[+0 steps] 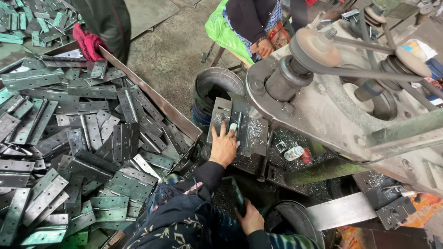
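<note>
heaped hinges [83,152] crowd left; metal bucket [217,90] sits beside press plate [240,124].

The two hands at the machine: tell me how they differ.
The left hand lies flat, fingers spread, on a hinge plate on the machine bed; the right hand is curled round a dark lever. The left is stretched forward, the right tucked near the body. Both are bare with dark sleeves.

I see a flat grey metal plate [240,127] lying on the machine bed, speckled with shavings. Lower down I make out a dark green-edged lever [237,196], upright, partly hidden.
</note>
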